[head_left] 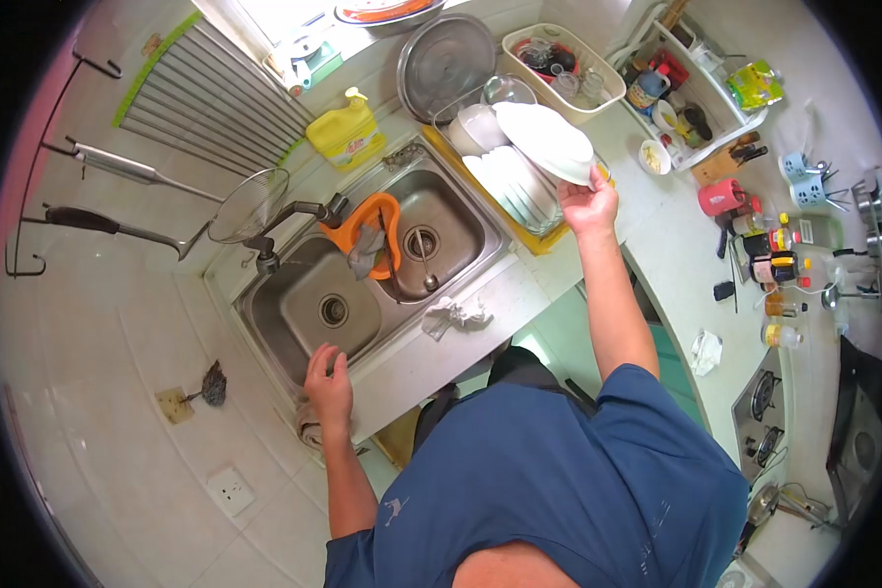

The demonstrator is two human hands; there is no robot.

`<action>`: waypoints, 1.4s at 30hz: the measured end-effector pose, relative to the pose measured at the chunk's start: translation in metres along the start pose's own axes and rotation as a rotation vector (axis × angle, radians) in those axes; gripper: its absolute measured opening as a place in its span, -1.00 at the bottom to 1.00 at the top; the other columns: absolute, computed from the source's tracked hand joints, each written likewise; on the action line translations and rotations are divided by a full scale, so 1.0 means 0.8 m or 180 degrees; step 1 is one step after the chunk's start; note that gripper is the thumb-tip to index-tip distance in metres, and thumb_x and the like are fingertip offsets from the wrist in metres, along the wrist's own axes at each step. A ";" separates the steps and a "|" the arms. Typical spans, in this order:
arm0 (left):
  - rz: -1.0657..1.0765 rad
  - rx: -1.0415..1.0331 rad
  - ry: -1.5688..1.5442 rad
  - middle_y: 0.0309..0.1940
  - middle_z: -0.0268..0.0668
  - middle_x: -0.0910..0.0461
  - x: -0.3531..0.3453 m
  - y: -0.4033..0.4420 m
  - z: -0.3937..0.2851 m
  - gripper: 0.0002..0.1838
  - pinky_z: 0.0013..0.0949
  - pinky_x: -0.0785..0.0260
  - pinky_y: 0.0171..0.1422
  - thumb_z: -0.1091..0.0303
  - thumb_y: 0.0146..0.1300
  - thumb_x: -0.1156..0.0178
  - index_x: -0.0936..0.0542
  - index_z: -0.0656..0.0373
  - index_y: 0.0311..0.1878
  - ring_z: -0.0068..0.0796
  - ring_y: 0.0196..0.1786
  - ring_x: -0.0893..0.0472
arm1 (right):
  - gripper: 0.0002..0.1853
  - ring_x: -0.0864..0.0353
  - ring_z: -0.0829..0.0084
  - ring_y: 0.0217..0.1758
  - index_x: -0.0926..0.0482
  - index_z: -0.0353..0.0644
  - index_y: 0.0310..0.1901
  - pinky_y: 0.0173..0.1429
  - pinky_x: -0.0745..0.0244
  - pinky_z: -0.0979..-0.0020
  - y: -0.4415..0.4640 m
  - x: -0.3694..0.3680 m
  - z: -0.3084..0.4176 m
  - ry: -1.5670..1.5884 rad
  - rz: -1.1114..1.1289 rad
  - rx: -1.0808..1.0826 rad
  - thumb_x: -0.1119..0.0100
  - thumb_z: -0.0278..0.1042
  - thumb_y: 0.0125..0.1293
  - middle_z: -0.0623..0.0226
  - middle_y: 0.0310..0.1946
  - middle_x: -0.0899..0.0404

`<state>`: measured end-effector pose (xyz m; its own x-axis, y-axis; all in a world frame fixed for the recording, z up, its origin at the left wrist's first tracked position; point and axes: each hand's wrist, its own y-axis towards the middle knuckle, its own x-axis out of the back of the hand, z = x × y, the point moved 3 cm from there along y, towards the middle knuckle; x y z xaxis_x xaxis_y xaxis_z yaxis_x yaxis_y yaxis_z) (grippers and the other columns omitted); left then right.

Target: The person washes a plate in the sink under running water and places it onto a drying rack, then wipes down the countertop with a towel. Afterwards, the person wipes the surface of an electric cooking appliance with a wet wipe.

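White ceramic, a shallow dish [546,142] that appears oval from this angle, is in the person's right hand [590,204], gripped by its near edge with the thumb visible and the fingers partly hidden beneath. The dish is tilted above a yellow-edged dish rack [539,244], overlapping the white plates [508,176] there and part of a white bowl [475,128]; whether it touches them is impossible to tell. The left hand [331,382] holds nothing that shows, its fingers loosely spread and the thumb apart, at the near left corner of the double-bowl stainless steel sink [299,284]; contact with the rim cannot be made out. A rumpled brownish cloth [309,428] near that wrist is partly covered. Across the divider between the bowls sits an orange plastic holder [388,211] with a grey cloth [367,253] in it, and the faucet [294,214] partly overlaps a wire skimmer [252,206] hanging at the wall. Behind the sink stand a yellow jug [346,134], its label too small to read, and a round metal lid [449,67], its lower part masked by glassware. A cream tub [612,95] beside the rack holds glass pieces that blur together. Along the right counter, sauce bottles [774,240] crowd one another, and the gas stove [759,412] is partly visible beyond. The blue shirt [568,470] hides most of the legs, and the lens's dark border crops the range hood [862,431].
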<state>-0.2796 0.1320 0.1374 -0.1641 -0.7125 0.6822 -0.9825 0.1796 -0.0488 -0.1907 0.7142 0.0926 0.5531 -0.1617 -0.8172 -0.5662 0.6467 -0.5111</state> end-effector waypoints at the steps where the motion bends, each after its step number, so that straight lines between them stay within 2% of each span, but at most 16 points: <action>1: 0.0034 -0.0033 0.0003 0.28 -0.08 -0.71 -0.006 0.001 -0.005 -0.76 -0.21 -0.51 0.38 0.39 0.45 -0.35 -0.75 0.30 0.08 -0.21 0.29 -0.69 | -0.70 -0.78 0.14 0.09 -0.62 -0.19 0.16 0.09 -0.78 0.05 0.012 0.012 0.005 0.0001 -0.0001 -0.0010 -0.05 -0.19 0.64 0.17 0.07 -0.76; 5: 0.0120 0.0117 -0.0071 0.27 -0.07 -0.72 -0.031 0.002 -0.037 -0.75 -0.20 -0.51 0.39 0.38 0.44 -0.36 -0.75 0.29 0.09 -0.17 0.31 -0.69 | -0.57 -0.78 0.15 0.04 -0.61 -0.26 0.18 0.04 -0.78 0.08 0.036 0.052 0.009 0.0165 -0.0282 0.0067 0.03 -0.03 0.70 0.13 -0.01 -0.78; 8: 0.0119 -0.0164 0.0072 0.26 -0.05 -0.72 -0.052 0.002 -0.032 -0.75 -0.19 -0.51 0.41 0.38 0.43 -0.36 -0.75 0.28 0.09 -0.13 0.32 -0.69 | -0.23 -0.80 0.25 -0.07 -0.64 -0.38 0.14 -0.04 -0.76 0.16 -0.018 0.025 -0.015 -0.0607 -0.0389 -0.0813 0.24 0.32 0.70 0.12 -0.05 -0.82; 11: -0.0012 -0.0281 0.0278 0.24 -0.03 -0.73 -0.057 -0.003 -0.030 -0.74 -0.18 -0.50 0.44 0.37 0.41 -0.38 -0.75 0.26 0.09 -0.10 0.33 -0.69 | -0.27 -0.82 0.29 -0.14 -0.70 -0.32 0.08 -0.07 -0.77 0.15 -0.007 0.064 -0.018 -0.0786 -0.0135 -0.1113 0.16 0.31 0.68 0.17 -0.12 -0.85; 14: -0.0236 -0.0153 0.0358 0.22 0.01 -0.73 -0.046 -0.023 -0.017 -0.73 -0.11 -0.51 0.41 0.37 0.34 -0.41 -0.76 0.25 0.06 0.01 0.29 -0.69 | -0.53 -0.90 0.19 -0.13 -0.82 -0.15 -0.10 0.04 -0.80 0.06 -0.030 0.044 -0.029 -0.0733 0.0911 -0.2030 -0.02 0.03 0.68 0.21 -0.14 -0.89; 18: -0.0713 0.0373 0.0501 0.18 0.02 -0.73 -0.012 -0.085 0.042 -0.71 -0.09 -0.51 0.41 0.31 0.32 -0.41 -0.76 0.25 0.03 0.06 0.28 -0.67 | -0.47 -0.82 0.09 0.15 -0.69 -0.24 0.26 0.19 -0.77 0.03 -0.109 -0.021 -0.092 -0.1729 0.1723 -0.2491 0.02 0.07 0.70 0.07 0.07 -0.83; 19: -0.0825 0.0479 0.0593 0.15 0.01 -0.73 -0.006 -0.104 0.069 -0.71 -0.08 -0.51 0.40 0.31 0.33 -0.41 -0.75 0.26 0.03 0.07 0.26 -0.67 | -0.52 -0.82 0.22 0.11 -0.72 -0.26 0.22 0.22 -0.73 0.18 -0.133 -0.041 -0.117 -0.2642 0.1761 -0.2400 -0.11 0.01 0.67 0.14 0.04 -0.83; 21: -0.0895 0.1201 0.0585 0.10 0.01 -0.74 0.008 -0.143 0.102 -0.72 -0.05 -0.51 0.38 0.31 0.34 -0.39 -0.74 0.28 0.02 0.09 0.22 -0.67 | -0.62 -0.78 0.38 0.06 -0.74 -0.27 0.19 0.21 -0.67 0.32 -0.122 -0.013 -0.174 -0.5296 0.1788 -0.0593 -0.25 -0.12 0.62 0.22 0.02 -0.82; 22: -0.0822 0.1494 0.0637 0.16 -0.02 -0.71 0.013 -0.160 0.128 -0.68 -0.04 -0.50 0.35 0.32 0.35 -0.37 -0.71 0.27 0.10 0.08 0.22 -0.67 | -0.68 -0.77 0.52 0.03 -0.74 -0.27 0.19 0.20 -0.60 0.51 -0.112 0.015 -0.201 -0.5246 0.2503 0.0056 -0.33 -0.24 0.58 0.28 0.05 -0.81; 23: -0.0861 0.1536 0.0632 0.16 -0.02 -0.71 0.020 -0.169 0.146 -0.68 -0.04 -0.50 0.35 0.32 0.35 -0.37 -0.71 0.27 0.10 0.08 0.22 -0.67 | -0.71 -0.78 0.51 0.01 -0.74 -0.26 0.18 0.15 -0.64 0.51 -0.127 0.021 -0.223 -0.5256 0.2733 0.0042 -0.28 -0.27 0.61 0.28 0.04 -0.81; 25: -0.1161 0.1874 0.0675 0.31 0.01 -0.61 0.028 -0.192 0.181 -0.60 -0.02 -0.48 0.40 0.31 0.35 -0.37 -0.65 0.25 0.20 0.10 0.34 -0.59 | -0.70 -0.77 0.47 -0.03 -0.75 -0.30 0.13 0.09 -0.68 0.43 -0.180 0.024 -0.269 -0.4793 0.2051 -0.1352 -0.29 -0.25 0.59 0.24 0.02 -0.81; 26: -0.1397 0.1580 0.1083 0.47 0.08 -0.45 0.027 -0.200 0.202 -0.43 0.07 -0.44 0.46 0.32 0.35 -0.37 -0.53 0.16 0.41 0.24 0.45 -0.48 | -0.71 -0.79 0.44 -0.05 -0.75 -0.29 0.11 0.04 -0.70 0.42 -0.202 0.034 -0.292 -0.4679 0.2033 -0.1617 -0.29 -0.24 0.59 0.24 0.00 -0.81; 32: -0.1516 0.1406 0.1277 0.62 0.11 -0.25 0.079 -0.164 0.246 -0.18 0.20 -0.28 0.60 0.31 0.31 -0.41 -0.35 -0.08 0.63 0.26 0.58 -0.34 | -0.74 -0.82 0.41 -0.09 -0.77 -0.29 0.08 -0.06 -0.69 0.40 -0.315 0.092 -0.418 -0.5495 0.2403 -0.1842 -0.30 -0.30 0.56 0.28 -0.08 -0.82; 39: -0.0274 0.1320 0.1492 0.55 0.01 -0.37 0.098 -0.125 0.301 -0.19 0.16 -0.46 0.46 0.30 0.29 -0.41 -0.39 -0.28 0.61 0.30 0.45 -0.45 | -0.69 -0.76 0.51 -0.16 -0.75 -0.34 0.09 -0.07 -0.61 0.43 -0.380 0.101 -0.467 -0.6002 0.3300 -0.1556 -0.36 -0.25 0.52 0.33 -0.23 -0.78; 41: 0.0088 0.1689 0.1050 0.47 -0.02 -0.45 0.102 -0.118 0.310 -0.29 0.10 -0.49 0.41 0.32 0.28 -0.39 -0.50 -0.23 0.53 0.19 0.41 -0.51 | -0.69 -0.76 0.51 -0.16 -0.75 -0.35 0.08 -0.08 -0.61 0.43 -0.378 0.100 -0.463 -0.6090 0.3398 -0.1591 -0.35 -0.26 0.52 0.32 -0.23 -0.78; 42: -0.0231 0.1517 0.1022 0.27 -0.03 -0.60 0.104 -0.117 0.304 -0.45 0.05 -0.53 0.34 0.36 0.29 -0.36 -0.63 -0.13 0.38 0.07 0.32 -0.62 | -0.69 -0.78 0.49 -0.15 -0.75 -0.35 0.09 -0.07 -0.61 0.43 -0.376 0.094 -0.458 -0.6197 0.3414 -0.1606 -0.34 -0.25 0.53 0.32 -0.23 -0.78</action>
<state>-0.2223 -0.1093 0.0212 -0.1329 -0.4567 0.8796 -0.9336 -0.2403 -0.2659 -0.2027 0.2343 0.0878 -0.4030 0.8803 0.2504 -0.8466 -0.2546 -0.4674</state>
